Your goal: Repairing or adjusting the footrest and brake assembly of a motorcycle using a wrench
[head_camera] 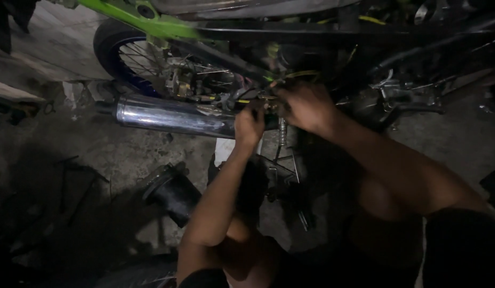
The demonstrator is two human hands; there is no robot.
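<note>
A: Nearest first?

B: Person's knees and forearms at the bottom, both arms reaching up to the motorcycle. On the concrete floor (125,154) just left of the left forearm lies a black rubber intake boot (170,191), on its side.

A: Hands?

B: Left hand (249,127) is fisted, grip clenched on something small and dark at the right end of the chrome muffler (172,116). Can't tell what it is, too dark. Right hand (306,106) is just beside it, touching or nearly so, fingers curled into the wiring and small parts (268,96) under the frame. Can't tell whether that grip is clenched on anything.

A: Where do those parts sit?

B: Mid-frame, just above the muffler's right end, between the two hands.

A: Further back?

B: Rear wheel (131,56), blue rim and spokes, behind the muffler's left half. Green frame tube (125,13) runs over it. A bare metal bracket (402,93) sits right of the right hand, in shadow.
</note>
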